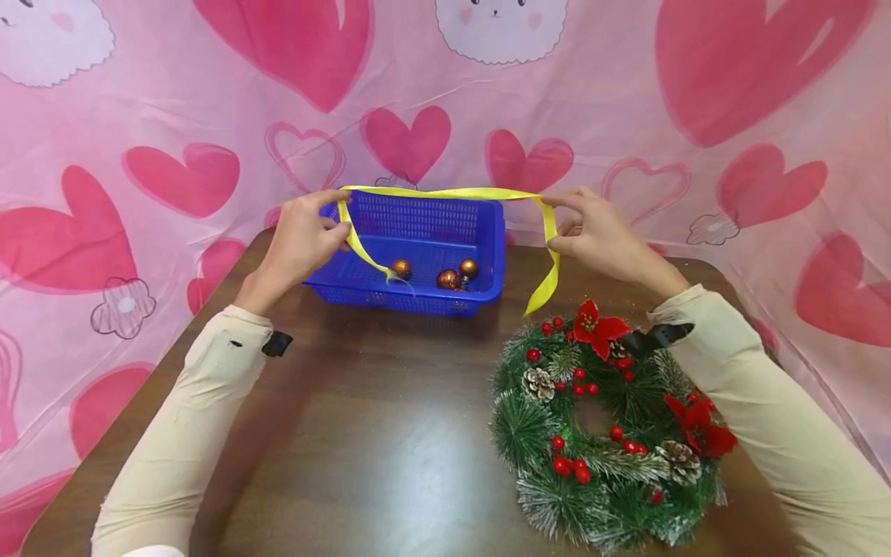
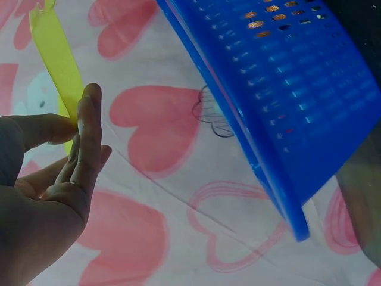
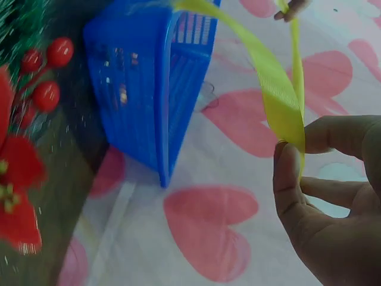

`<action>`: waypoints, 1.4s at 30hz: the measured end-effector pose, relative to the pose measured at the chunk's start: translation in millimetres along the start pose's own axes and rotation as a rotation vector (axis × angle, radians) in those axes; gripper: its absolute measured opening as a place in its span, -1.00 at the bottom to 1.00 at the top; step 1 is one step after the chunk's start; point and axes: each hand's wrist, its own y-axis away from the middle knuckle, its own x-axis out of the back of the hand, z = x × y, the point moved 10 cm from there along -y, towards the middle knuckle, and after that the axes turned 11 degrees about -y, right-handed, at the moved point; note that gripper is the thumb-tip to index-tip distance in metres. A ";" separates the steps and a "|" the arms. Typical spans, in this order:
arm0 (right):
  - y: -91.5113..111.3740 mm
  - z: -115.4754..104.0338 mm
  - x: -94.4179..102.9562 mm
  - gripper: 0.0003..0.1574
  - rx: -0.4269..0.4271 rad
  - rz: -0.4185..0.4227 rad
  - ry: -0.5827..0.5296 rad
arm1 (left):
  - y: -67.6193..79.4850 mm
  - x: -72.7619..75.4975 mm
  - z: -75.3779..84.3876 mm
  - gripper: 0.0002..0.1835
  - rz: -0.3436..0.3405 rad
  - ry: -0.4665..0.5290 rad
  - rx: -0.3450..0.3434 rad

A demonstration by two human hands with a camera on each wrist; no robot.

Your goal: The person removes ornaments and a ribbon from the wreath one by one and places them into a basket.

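A yellow ribbon (image 1: 452,193) stretches between the two hands, above the back of a blue plastic basket (image 1: 490,255). My left hand (image 1: 306,236) pinches it near one end between thumb and fingers, and a short frayed tail drops over the basket. The right hand (image 1: 592,232) pinches the other side, where a longer tail (image 1: 546,286) hangs down past the basket's right wall. In the left wrist view the ribbon (image 2: 56,59) runs up from the fingertips. The right wrist view shows the ribbon (image 3: 277,98) looped between thumb and forefinger.
Inside the basket lie several copper-coloured baubles (image 1: 448,279). A green wreath (image 1: 529,433) with red flowers, berries and pine cones lies on the brown table (image 1: 348,433) at the right, below the right forearm. A pink heart-patterned cloth (image 1: 230,77) hangs behind.
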 end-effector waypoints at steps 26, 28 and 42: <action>-65.5 29.9 -72.1 -0.30 -0.158 0.015 -0.299 | -6.7 -27.1 -56.6 -0.48 -0.141 0.036 0.152; -66.8 32.6 -77.0 -0.29 -0.170 0.004 -0.252 | -7.6 -30.9 -57.2 -0.48 -0.144 0.019 0.146; -66.8 45.3 -107.4 -0.18 -0.181 -0.164 -0.033 | 0.1 -72.9 -54.2 -0.52 -0.352 -0.091 0.042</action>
